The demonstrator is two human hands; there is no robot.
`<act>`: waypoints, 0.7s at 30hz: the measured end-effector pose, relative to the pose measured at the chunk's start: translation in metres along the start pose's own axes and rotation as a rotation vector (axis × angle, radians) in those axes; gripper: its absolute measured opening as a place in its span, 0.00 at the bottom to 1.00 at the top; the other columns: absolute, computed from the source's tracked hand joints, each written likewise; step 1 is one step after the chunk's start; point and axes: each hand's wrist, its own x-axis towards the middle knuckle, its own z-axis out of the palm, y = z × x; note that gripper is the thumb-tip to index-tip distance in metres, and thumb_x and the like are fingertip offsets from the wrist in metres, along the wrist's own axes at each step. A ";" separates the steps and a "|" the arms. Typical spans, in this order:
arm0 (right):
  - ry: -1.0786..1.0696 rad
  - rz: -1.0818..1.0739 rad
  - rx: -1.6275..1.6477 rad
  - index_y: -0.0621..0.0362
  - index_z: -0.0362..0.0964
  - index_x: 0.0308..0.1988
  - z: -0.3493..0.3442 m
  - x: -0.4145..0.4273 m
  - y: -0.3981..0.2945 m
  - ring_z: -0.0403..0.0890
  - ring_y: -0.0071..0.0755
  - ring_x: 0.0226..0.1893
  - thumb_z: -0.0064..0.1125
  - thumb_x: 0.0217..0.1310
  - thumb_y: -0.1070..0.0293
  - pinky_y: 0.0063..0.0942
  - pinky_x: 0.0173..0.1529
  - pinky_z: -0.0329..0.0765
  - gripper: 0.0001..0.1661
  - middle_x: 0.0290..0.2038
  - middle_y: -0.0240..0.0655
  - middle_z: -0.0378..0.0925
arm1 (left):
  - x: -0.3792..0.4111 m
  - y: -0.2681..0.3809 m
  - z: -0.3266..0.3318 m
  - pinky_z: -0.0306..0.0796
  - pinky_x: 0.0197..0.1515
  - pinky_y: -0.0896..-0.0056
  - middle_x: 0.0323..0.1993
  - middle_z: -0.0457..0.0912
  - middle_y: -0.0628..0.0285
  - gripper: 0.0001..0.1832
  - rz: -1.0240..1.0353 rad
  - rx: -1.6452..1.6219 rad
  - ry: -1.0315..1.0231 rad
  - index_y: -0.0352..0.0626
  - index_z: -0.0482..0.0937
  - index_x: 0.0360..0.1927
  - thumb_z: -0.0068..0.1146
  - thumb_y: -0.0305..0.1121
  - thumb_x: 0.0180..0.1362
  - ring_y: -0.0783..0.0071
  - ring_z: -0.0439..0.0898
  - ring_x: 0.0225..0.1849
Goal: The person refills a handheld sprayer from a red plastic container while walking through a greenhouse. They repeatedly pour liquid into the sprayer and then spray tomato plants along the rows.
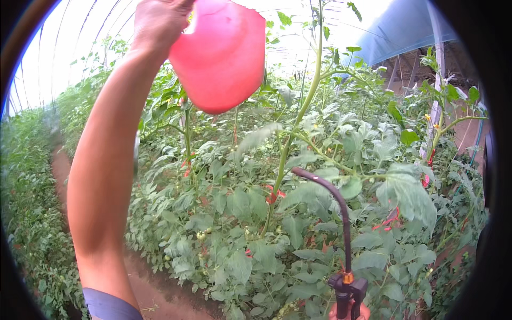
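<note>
My left arm is raised, and my left hand (162,24) grips the edge of a red translucent plastic piece (224,60) at the top, above the plants. The exact form of that piece is cut off by the upper edge of the view. Low on the right, my right hand (363,311), mostly out of view, is closed round the black handle of a sprayer (346,290). A curved dark spray wand (343,208) rises from its brass-coloured fitting (348,277). The wand's tip is beside a tall tomato stem (282,164), among the leaves.
Dense tomato plants (248,208) with green fruit (201,235) fill the front. Red ties (274,196) mark several stems. A bare soil path (160,292) runs below my left arm. A pale post (437,100) and blue sheeting (404,32) stand at the right.
</note>
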 end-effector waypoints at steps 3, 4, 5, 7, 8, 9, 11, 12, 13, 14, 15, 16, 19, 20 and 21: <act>0.022 -0.075 -0.054 0.68 0.65 0.65 0.021 0.004 -0.002 0.78 0.36 0.34 0.52 0.72 0.46 0.28 0.32 0.74 0.38 0.51 0.60 0.76 | 0.006 -0.026 0.031 0.64 0.24 0.76 0.22 0.77 0.71 0.22 0.059 -0.036 -0.170 0.42 0.85 0.34 0.70 0.54 0.60 0.85 0.69 0.21; 0.036 -0.104 -0.083 0.68 0.65 0.65 0.029 0.007 -0.004 0.78 0.36 0.33 0.52 0.72 0.45 0.27 0.31 0.73 0.39 0.51 0.59 0.77 | 0.006 -0.032 0.046 0.63 0.25 0.76 0.23 0.77 0.72 0.22 0.154 -0.006 -0.099 0.40 0.86 0.38 0.71 0.53 0.60 0.86 0.69 0.21; 0.089 -0.150 -0.108 0.70 0.66 0.63 0.041 0.009 -0.004 0.76 0.35 0.32 0.53 0.71 0.44 0.26 0.31 0.72 0.39 0.51 0.59 0.77 | 0.008 -0.039 0.049 0.65 0.27 0.77 0.24 0.78 0.72 0.24 0.064 0.079 -0.196 0.39 0.86 0.39 0.72 0.53 0.59 0.87 0.70 0.24; 0.131 -0.139 -0.171 0.72 0.66 0.61 0.068 0.021 -0.005 0.75 0.33 0.31 0.54 0.70 0.42 0.26 0.31 0.71 0.41 0.51 0.57 0.77 | 0.022 -0.067 0.052 0.74 0.35 0.70 0.27 0.82 0.67 0.35 0.330 0.028 -0.333 0.36 0.85 0.42 0.73 0.63 0.53 0.80 0.77 0.27; 0.180 -0.161 -0.213 0.72 0.66 0.60 0.084 0.030 -0.005 0.75 0.32 0.31 0.54 0.69 0.42 0.26 0.31 0.71 0.41 0.50 0.56 0.77 | 0.030 -0.081 0.055 0.75 0.36 0.72 0.29 0.84 0.66 0.35 0.279 0.023 -0.396 0.36 0.85 0.43 0.74 0.63 0.52 0.81 0.78 0.28; 0.230 -0.174 -0.255 0.73 0.66 0.60 0.104 0.040 -0.004 0.75 0.32 0.30 0.54 0.69 0.42 0.25 0.31 0.70 0.42 0.50 0.55 0.77 | 0.035 -0.094 0.057 0.76 0.36 0.73 0.31 0.86 0.65 0.36 0.221 0.022 -0.462 0.35 0.86 0.45 0.75 0.62 0.51 0.82 0.80 0.30; 0.328 -0.213 -0.330 0.73 0.66 0.58 0.131 0.055 -0.002 0.74 0.30 0.29 0.54 0.68 0.41 0.25 0.30 0.70 0.41 0.49 0.54 0.77 | 0.041 -0.113 0.074 0.74 0.32 0.75 0.28 0.83 0.67 0.34 0.165 -0.079 -0.537 0.37 0.85 0.42 0.77 0.61 0.48 0.83 0.77 0.27; 0.369 -0.226 -0.353 0.73 0.66 0.58 0.143 0.062 -0.001 0.74 0.29 0.29 0.54 0.68 0.42 0.25 0.30 0.69 0.41 0.48 0.53 0.77 | 0.047 -0.119 0.082 0.74 0.32 0.76 0.27 0.83 0.68 0.34 0.180 -0.138 -0.587 0.38 0.85 0.41 0.77 0.61 0.48 0.83 0.77 0.27; 0.404 -0.239 -0.370 0.73 0.67 0.57 0.151 0.070 0.001 0.74 0.29 0.29 0.54 0.68 0.42 0.25 0.30 0.69 0.41 0.48 0.52 0.76 | 0.049 -0.117 0.086 0.74 0.31 0.76 0.27 0.82 0.69 0.34 0.198 -0.190 -0.634 0.39 0.85 0.41 0.78 0.61 0.48 0.83 0.76 0.26; 0.448 -0.195 -0.430 0.72 0.67 0.56 0.162 0.082 -0.001 0.72 0.27 0.28 0.52 0.68 0.41 0.23 0.29 0.67 0.40 0.47 0.51 0.77 | 0.050 -0.117 0.087 0.72 0.30 0.76 0.25 0.80 0.71 0.32 0.181 -0.157 -0.683 0.40 0.85 0.39 0.78 0.60 0.48 0.83 0.75 0.25; 0.392 -0.200 -0.466 0.71 0.67 0.55 0.165 0.092 -0.001 0.70 0.26 0.27 0.47 0.71 0.42 0.24 0.28 0.67 0.37 0.46 0.49 0.77 | 0.054 -0.121 0.094 0.73 0.31 0.75 0.26 0.80 0.70 0.30 0.190 -0.166 -0.725 0.40 0.84 0.41 0.76 0.59 0.51 0.83 0.75 0.26; 0.462 -0.285 -0.477 0.75 0.68 0.55 0.173 0.107 0.004 0.71 0.23 0.23 0.50 0.70 0.42 0.20 0.23 0.64 0.40 0.41 0.49 0.79 | 0.055 -0.125 0.102 0.74 0.32 0.75 0.27 0.80 0.70 0.29 0.199 -0.176 -0.768 0.40 0.84 0.43 0.74 0.57 0.54 0.82 0.76 0.28; 0.518 -0.352 -0.481 0.77 0.67 0.59 0.188 0.147 0.015 0.70 0.18 0.18 0.49 0.73 0.46 0.15 0.18 0.58 0.39 0.36 0.46 0.79 | 0.055 -0.136 0.116 0.76 0.34 0.73 0.31 0.82 0.67 0.29 0.213 -0.165 -0.856 0.37 0.83 0.46 0.72 0.56 0.58 0.81 0.78 0.31; 0.519 -0.349 -0.460 0.75 0.67 0.61 0.193 0.159 0.018 0.70 0.17 0.18 0.48 0.74 0.50 0.14 0.18 0.57 0.35 0.36 0.44 0.79 | 0.055 -0.139 0.116 0.76 0.34 0.73 0.31 0.83 0.66 0.31 0.223 -0.183 -0.865 0.36 0.83 0.47 0.72 0.56 0.57 0.80 0.79 0.32; 0.504 -0.348 -0.472 0.73 0.67 0.63 0.194 0.165 0.018 0.70 0.16 0.19 0.48 0.76 0.53 0.14 0.18 0.57 0.33 0.37 0.42 0.79 | 0.053 -0.140 0.123 0.77 0.33 0.73 0.32 0.83 0.65 0.33 0.235 -0.221 -0.874 0.35 0.83 0.48 0.72 0.57 0.57 0.80 0.79 0.32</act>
